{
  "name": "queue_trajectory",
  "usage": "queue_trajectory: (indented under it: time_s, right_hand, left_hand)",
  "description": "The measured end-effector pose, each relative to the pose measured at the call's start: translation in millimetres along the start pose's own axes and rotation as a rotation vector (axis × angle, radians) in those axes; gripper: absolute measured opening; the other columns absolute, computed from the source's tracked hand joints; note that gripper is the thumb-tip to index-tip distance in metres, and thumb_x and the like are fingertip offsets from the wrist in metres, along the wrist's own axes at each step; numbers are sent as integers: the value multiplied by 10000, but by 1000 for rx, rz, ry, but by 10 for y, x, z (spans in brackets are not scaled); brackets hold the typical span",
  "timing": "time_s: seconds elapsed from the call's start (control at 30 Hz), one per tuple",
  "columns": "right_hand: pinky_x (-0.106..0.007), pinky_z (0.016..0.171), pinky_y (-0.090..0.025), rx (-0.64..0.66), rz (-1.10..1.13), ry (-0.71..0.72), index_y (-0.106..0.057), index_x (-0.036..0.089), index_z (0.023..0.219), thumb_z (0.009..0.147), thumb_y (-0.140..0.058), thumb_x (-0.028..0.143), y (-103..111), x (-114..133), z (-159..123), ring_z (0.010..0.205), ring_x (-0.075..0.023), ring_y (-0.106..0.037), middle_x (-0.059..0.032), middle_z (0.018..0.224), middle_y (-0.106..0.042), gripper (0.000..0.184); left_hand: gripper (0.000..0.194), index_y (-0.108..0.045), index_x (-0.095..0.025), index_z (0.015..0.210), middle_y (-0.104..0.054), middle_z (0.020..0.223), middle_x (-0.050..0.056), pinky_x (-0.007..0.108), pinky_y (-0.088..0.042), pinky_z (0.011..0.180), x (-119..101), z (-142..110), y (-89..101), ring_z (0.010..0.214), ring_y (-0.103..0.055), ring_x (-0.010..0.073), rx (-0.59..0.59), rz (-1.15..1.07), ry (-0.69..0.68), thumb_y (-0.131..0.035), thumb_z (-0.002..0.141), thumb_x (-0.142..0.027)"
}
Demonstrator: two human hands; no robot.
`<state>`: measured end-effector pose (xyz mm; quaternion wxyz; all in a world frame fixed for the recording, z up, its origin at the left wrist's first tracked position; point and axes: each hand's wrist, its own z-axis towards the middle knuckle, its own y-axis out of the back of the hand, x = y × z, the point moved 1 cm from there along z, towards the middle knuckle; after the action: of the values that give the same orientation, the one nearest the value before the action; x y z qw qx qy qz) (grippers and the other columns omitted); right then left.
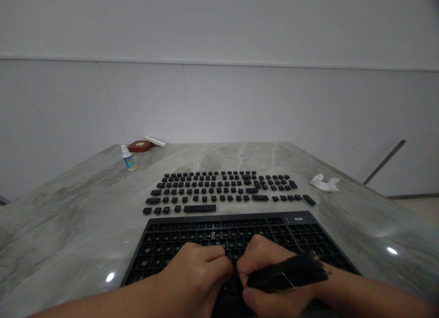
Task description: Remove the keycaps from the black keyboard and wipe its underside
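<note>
A dark keyboard (pixel 236 217) lies in front of me with its keycaps off and rows of bare key sockets showing. My left hand (pixel 202 272) is closed over the lower middle of it, fingers curled down. Whatever those fingertips hold, if anything, is hidden. Close beside it, my right hand (pixel 262 272) grips a black, flattish tool (pixel 288 273) that slants back over the wrist and has a rough, frayed-looking far end. Its front end is hidden by my fingers near the sockets. Beyond the keyboard, loose black keycaps (pixel 205 190) are laid out in rows, with the long spacebar (pixel 200 208) nearest.
The grey marble-patterned table (pixel 85 217) runs back to a white wall. A small white spray bottle (pixel 128 158), a reddish-brown case (pixel 139 146) and a white flat strip (pixel 156 141) are at the far left. Crumpled white tissue (pixel 324 183) lies to the right.
</note>
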<state>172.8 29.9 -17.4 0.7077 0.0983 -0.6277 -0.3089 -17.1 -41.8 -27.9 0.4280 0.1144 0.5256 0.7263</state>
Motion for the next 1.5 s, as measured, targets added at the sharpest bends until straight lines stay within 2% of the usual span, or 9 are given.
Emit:
queue_trajectory:
  time_s: [0.47,0.77,1.0,1.23,1.5]
  right_hand:
    - [-171,418,-299,-3,-19,-26,-436,203,584,686,-548,220,15,27,-4,408,-59,-372,78,485,-398,152]
    - [-203,484,-334,-41,-118,-43,-503,199,614,699,-525,251,-5,43,-49,454,-75,-401,62,523,-443,103]
    - [-206,523,-379,40,-118,-45,-553,199,628,690,-555,253,57,42,-56,473,-84,-453,59,531,-489,83]
    - [-168,446,-345,34,-75,-6,-514,193,601,687,-561,221,51,-2,-38,432,-66,-436,68,505,-466,102]
    - [-169,417,-325,5,-37,4,-485,193,582,696,-554,249,39,-14,-11,405,-63,-412,67,483,-448,144]
  left_hand:
    - [168,-567,-193,838,-585,720,-19,293,-345,456,-17,11,22,549,-553,142,-1,18,-5,-439,900,-103]
    - [227,-604,-186,839,-584,719,-16,286,-343,455,9,7,-5,550,-548,136,-24,-11,13,-424,959,-114]
    - [232,-643,-172,891,-616,730,-6,270,-383,486,16,13,-23,569,-575,140,-27,-51,25,-447,1014,-168]
    - [203,-650,-172,900,-634,753,2,266,-417,503,22,-12,-34,589,-598,149,-9,-68,70,-474,1001,-168]
    - [226,-642,-173,892,-635,749,5,255,-428,502,32,-7,-38,593,-599,147,-8,-59,56,-447,1005,-163]
